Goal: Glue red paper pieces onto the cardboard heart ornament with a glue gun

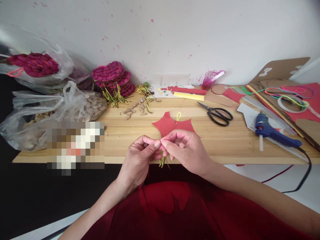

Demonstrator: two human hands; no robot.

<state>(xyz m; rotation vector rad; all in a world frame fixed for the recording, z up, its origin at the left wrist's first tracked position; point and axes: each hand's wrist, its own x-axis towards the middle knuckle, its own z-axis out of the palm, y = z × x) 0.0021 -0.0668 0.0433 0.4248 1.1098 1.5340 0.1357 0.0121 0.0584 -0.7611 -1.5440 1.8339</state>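
My left hand [140, 156] and my right hand [186, 150] meet at the near edge of the wooden table [225, 143], fingertips pinched together. Between them they hold a small bundle of yellow-green threads [162, 161], whose ends hang below the fingers. Just beyond the hands lies a red star-shaped paper piece [170, 125] with a yellow thread loop [178, 116] at its top. Both hands are closed in a pinch.
Black scissors [220, 115] lie right of the red piece; a blue glue gun [275, 133] with a black cord lies farther right. Stacked magenta woven discs [112, 78], loose seeds [136, 108], plastic bags [50, 110], a yellow ruler [188, 96] and cardboard [280, 70] line the back.
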